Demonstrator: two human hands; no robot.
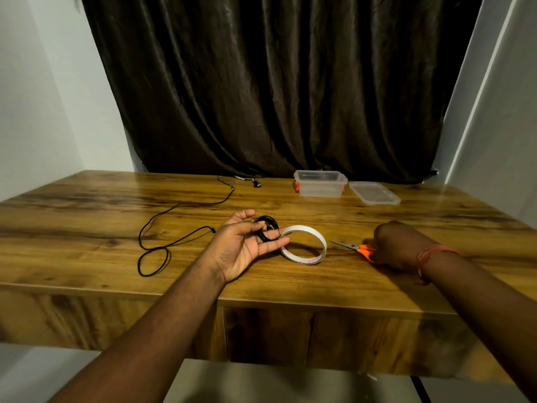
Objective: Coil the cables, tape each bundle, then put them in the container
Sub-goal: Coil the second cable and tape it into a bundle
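Grip check: our left hand (247,245) sits palm-up at frame centre, thumb and fingers pinching a small coiled black cable (266,228), remaining fingers loosely spread. Tape roll (303,244) lies just right of it, touching the fingertips. Our right hand (396,245), centre right, is curled around the orange scissors (359,248), blades pointing left toward the tape. Loose black cable (162,239) sprawls centre left on the table (87,216). Container (319,184) stands open upper centre-right, lid (374,193) beside it.
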